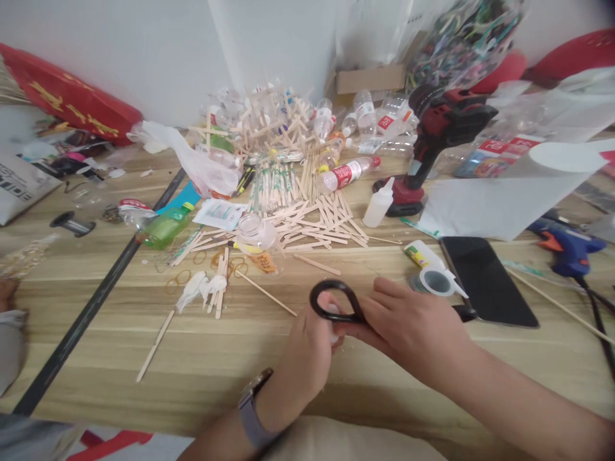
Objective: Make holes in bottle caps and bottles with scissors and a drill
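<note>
My left hand (310,346), with a watch on its wrist, is closed round a small whitish object (333,330) that is mostly hidden by the fingers. Just to its right, my right hand (413,320) grips black-handled scissors (355,307); one handle loop stands out over my left thumb, and a black part shows at the far side of my right hand. The two hands touch or nearly touch. What the blades meet cannot be made out. A thin wooden stick (266,292) lies on the table and runs up to my left hand.
Wooden sticks (321,224) and plastic bottles (350,174) are heaped ahead. At the right are a drill (432,134), a glue bottle (379,203), a phone (487,278), a small cup (436,282) and a glue gun (569,246). Another person's hand (6,294) shows at the left edge.
</note>
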### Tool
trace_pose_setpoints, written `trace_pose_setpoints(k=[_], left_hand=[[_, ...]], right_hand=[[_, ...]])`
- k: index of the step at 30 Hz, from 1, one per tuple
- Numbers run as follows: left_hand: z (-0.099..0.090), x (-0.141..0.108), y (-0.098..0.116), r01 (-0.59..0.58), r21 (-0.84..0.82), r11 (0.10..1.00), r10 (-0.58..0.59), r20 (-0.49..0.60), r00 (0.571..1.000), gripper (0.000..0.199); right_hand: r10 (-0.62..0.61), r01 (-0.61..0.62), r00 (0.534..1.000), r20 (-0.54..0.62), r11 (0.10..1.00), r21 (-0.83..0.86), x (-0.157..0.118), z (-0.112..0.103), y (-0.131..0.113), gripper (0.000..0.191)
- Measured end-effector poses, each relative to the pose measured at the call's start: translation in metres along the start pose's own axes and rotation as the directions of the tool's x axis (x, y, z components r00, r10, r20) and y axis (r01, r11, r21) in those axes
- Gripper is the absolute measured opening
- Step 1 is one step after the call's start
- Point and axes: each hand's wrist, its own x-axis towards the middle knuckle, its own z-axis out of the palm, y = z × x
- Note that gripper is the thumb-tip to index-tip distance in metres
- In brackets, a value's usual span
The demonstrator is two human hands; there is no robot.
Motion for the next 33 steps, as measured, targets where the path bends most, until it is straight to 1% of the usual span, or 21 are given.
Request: trace_pose_setpoints(k=[2, 4, 5, 6, 7, 8, 10, 11, 12, 13, 14, 16, 17, 18, 19, 21, 23, 26, 28, 30, 33], left_hand=[[-0.001, -0.003, -0.001, -0.074, 0.147, 0.986, 0.081, -0.045, 0.996, 0.027], [-0.001, -0.005, -0.005, -0.157, 0.277, 0.948, 0.194, -0.109, 0.975, 0.027], [0.0, -0.006, -0.008, -0.2, 0.319, 0.927, 0.257, -0.148, 0.955, 0.029], [0.001, -0.006, -0.012, -0.24, 0.341, 0.909, 0.315, -0.186, 0.931, 0.03], [0.001, -0.006, -0.015, -0.282, 0.36, 0.889, 0.372, -0.211, 0.904, 0.032], [0.001, -0.006, -0.019, -0.325, 0.381, 0.865, 0.427, -0.221, 0.877, 0.033], [0.001, -0.005, -0.025, -0.407, 0.429, 0.807, 0.524, -0.202, 0.827, 0.035], [0.0, -0.004, -0.028, -0.442, 0.452, 0.774, 0.566, -0.182, 0.804, 0.035], [0.0, -0.004, -0.03, -0.474, 0.473, 0.742, 0.603, -0.164, 0.781, 0.036], [-0.001, -0.003, -0.032, -0.504, 0.49, 0.711, 0.639, -0.15, 0.755, 0.035], [-0.001, -0.003, -0.033, -0.531, 0.503, 0.682, 0.671, -0.141, 0.728, 0.034], [-0.001, -0.002, -0.034, -0.573, 0.509, 0.642, 0.713, -0.122, 0.69, 0.032], [-0.001, -0.003, -0.034, -0.586, 0.503, 0.635, 0.721, -0.115, 0.683, 0.031], [-0.001, -0.003, -0.034, -0.596, 0.493, 0.635, 0.723, -0.108, 0.682, 0.03], [-0.001, -0.004, -0.033, -0.597, 0.476, 0.645, 0.716, -0.105, 0.69, 0.03], [0.0, -0.006, -0.03, -0.577, 0.429, 0.695, 0.676, -0.115, 0.728, 0.029], [0.0, -0.008, -0.028, -0.546, 0.366, 0.754, 0.623, -0.135, 0.77, 0.03], [0.0, -0.01, -0.026, -0.489, 0.259, 0.833, 0.535, -0.151, 0.831, 0.036], [0.0, -0.01, -0.024, -0.437, 0.178, 0.882, 0.463, -0.152, 0.873, 0.04], [-0.001, -0.009, -0.022, -0.388, 0.093, 0.917, 0.398, -0.136, 0.907, 0.044], [0.0, -0.008, -0.017, -0.288, -0.018, 0.957, 0.287, -0.047, 0.957, 0.051]], right_hand=[[0.094, -0.102, 0.994, 0.059, 0.982, 0.158, -0.003, 0.005, -0.002, 0.061], [0.209, -0.241, 0.969, 0.135, 0.921, 0.305, -0.007, 0.01, -0.007, 0.062], [0.275, -0.323, 0.945, 0.179, 0.872, 0.368, -0.009, 0.013, -0.01, 0.063], [0.34, -0.41, 0.911, 0.234, 0.806, 0.426, -0.01, 0.015, -0.013, 0.064], [0.396, -0.499, 0.866, 0.304, 0.719, 0.483, -0.01, 0.017, -0.016, 0.063], [0.43, -0.581, 0.814, 0.391, 0.611, 0.537, -0.01, 0.018, -0.02, 0.063], [0.429, -0.712, 0.701, 0.57, 0.366, 0.6, -0.008, 0.018, -0.025, 0.06], [0.405, -0.752, 0.654, 0.639, 0.256, 0.608, -0.007, 0.018, -0.027, 0.058], [0.38, -0.777, 0.619, 0.688, 0.168, 0.606, -0.006, 0.017, -0.028, 0.057], [0.364, -0.792, 0.594, 0.718, 0.106, 0.601, -0.004, 0.017, -0.029, 0.056], [0.355, -0.801, 0.576, 0.736, 0.067, 0.594, -0.004, 0.016, -0.029, 0.056], [0.347, -0.817, 0.549, 0.76, 0.029, 0.576, -0.002, 0.015, -0.028, 0.058], [0.341, -0.824, 0.537, 0.772, 0.014, 0.567, -0.002, 0.015, -0.028, 0.059], [0.335, -0.828, 0.529, 0.78, -0.001, 0.561, -0.002, 0.015, -0.027, 0.061], [0.328, -0.827, 0.526, 0.785, -0.021, 0.562, -0.002, 0.016, -0.027, 0.063], [0.316, -0.811, 0.533, 0.785, -0.071, 0.58, -0.003, 0.018, -0.027, 0.065], [0.309, -0.788, 0.551, 0.776, -0.116, 0.605, -0.005, 0.02, -0.028, 0.067], [0.302, -0.757, 0.578, 0.758, -0.149, 0.637, -0.008, 0.02, -0.028, 0.068], [0.307, -0.737, 0.605, 0.734, -0.132, 0.663, -0.008, 0.017, -0.028, 0.067], [0.333, -0.717, 0.635, 0.697, -0.082, 0.692, -0.009, 0.014, -0.027, 0.063], [0.373, -0.686, 0.673, 0.639, -0.011, 0.728, -0.009, 0.008, -0.024, 0.056]])
